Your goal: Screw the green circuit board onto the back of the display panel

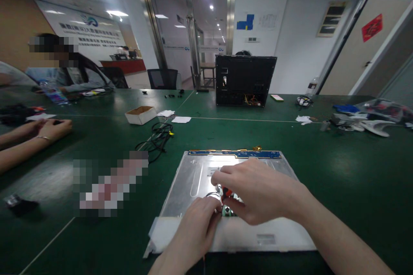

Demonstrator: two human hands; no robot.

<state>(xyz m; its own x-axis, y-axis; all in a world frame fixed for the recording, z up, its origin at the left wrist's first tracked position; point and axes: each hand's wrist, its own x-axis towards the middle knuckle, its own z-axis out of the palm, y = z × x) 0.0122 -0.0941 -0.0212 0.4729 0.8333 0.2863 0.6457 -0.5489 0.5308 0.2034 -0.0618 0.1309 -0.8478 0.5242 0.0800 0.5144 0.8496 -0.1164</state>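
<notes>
The metal back of a flat display panel (200, 172) lies on the green table in front of me. A long blue circuit strip (235, 154) runs along its far edge, and whitish film (245, 232) covers its near edge. My right hand (258, 191) is closed around a small tool with a red-and-black handle (227, 192), mostly hidden by the fingers. Under it, a small green circuit board (227, 210) shows in part. My left hand (198, 219) has its fingers pressed together at that board's left side, beside thin wires (211, 194); what they pinch is hidden.
A black cable (158, 137) lies coiled left of the panel, with an open white box (140, 115) beyond. Farther back stands a black case (247, 79). Plastic parts (351, 122) lie right. At left are another person's hands (53, 131) and a blurred-out patch (111, 187).
</notes>
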